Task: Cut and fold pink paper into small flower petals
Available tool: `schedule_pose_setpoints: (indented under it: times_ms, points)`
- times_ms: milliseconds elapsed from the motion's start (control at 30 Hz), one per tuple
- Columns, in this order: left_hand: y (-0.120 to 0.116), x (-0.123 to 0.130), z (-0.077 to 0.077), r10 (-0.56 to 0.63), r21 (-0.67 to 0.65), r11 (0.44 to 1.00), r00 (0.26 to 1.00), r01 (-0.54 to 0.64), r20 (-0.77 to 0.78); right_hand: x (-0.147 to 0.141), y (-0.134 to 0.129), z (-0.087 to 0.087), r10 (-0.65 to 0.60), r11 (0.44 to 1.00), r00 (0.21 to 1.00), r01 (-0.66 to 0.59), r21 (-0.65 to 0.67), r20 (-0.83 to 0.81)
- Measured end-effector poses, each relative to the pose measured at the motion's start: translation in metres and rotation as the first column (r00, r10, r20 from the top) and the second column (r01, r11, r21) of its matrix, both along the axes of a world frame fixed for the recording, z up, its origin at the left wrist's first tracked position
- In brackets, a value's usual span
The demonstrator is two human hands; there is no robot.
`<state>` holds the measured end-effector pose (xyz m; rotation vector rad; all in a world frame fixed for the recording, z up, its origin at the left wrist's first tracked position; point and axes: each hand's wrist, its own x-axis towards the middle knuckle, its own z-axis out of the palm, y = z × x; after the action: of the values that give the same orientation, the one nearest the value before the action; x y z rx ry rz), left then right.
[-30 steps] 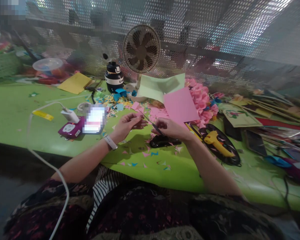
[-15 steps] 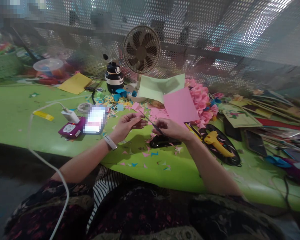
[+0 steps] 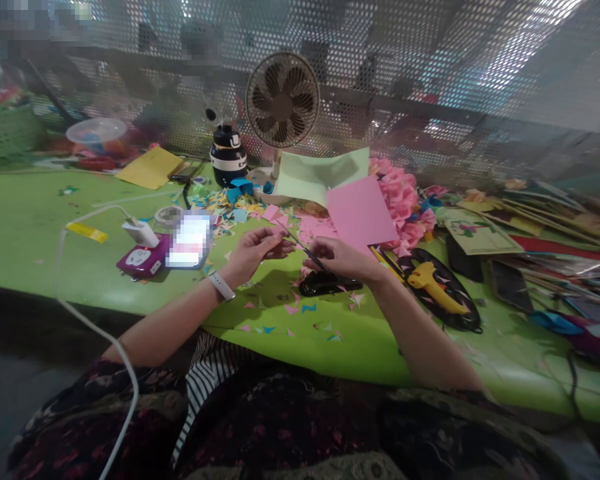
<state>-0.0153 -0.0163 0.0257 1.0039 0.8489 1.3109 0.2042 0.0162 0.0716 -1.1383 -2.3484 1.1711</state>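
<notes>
My right hand [image 3: 333, 257] is closed round the dark handles of slim scissors [image 3: 314, 257], whose thin blades point up and left toward my left hand. My left hand [image 3: 263, 245], with a white band on the wrist, has thumb and fingers pinched together beside the blade tips. Whatever lies between those fingers is too small to make out. Below the scissors a glossy black object [image 3: 325, 283] rests on the green table [image 3: 260, 340], among small pink and blue paper scraps. A pink paper sheet [image 3: 363, 210] lies just beyond my right hand, against pink paper flowers [image 3: 400, 193].
A fan [image 3: 283, 103] and a black bottle [image 3: 229, 160] stand at the back. A lit phone [image 3: 190, 240] and a purple power socket [image 3: 143, 259] with a white cable are on the left. To the right, a yellow glue gun [image 3: 437, 287] lies on a black tray [image 3: 470, 313].
</notes>
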Motion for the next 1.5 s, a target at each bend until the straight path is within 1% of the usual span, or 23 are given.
schedule_pose_setpoints:
  times_ms: [300,600,867,1233,1500]
  points:
    - [-0.0026,0.0031,0.0044,0.005,-0.013,1.000,0.999,-0.005,0.047,-0.0016,-0.0011,0.0035,-0.002,1.000,1.000,0.002,0.004,0.017]
    - [-0.0019,0.0031,0.0015,0.014,-0.024,1.000,1.000,-0.014,-0.004,-0.0004,-0.0002,0.0003,0.000,1.000,1.000,0.000,0.011,0.010]
    - [-0.0012,0.0026,0.0019,0.020,-0.032,0.999,1.000,-0.019,0.021,-0.0036,-0.0022,0.0042,-0.026,0.998,1.000,0.025,0.062,0.015]
    - [-0.0035,0.0039,0.0071,0.016,-0.052,0.999,0.999,-0.014,0.043,-0.0034,-0.0009,0.0012,-0.039,0.996,0.999,0.041,0.074,-0.022]
    - [-0.0009,0.0000,0.0005,0.006,-0.011,1.000,0.999,-0.006,0.032,-0.0030,-0.0004,-0.0001,-0.042,0.999,0.998,0.043,0.028,-0.056]
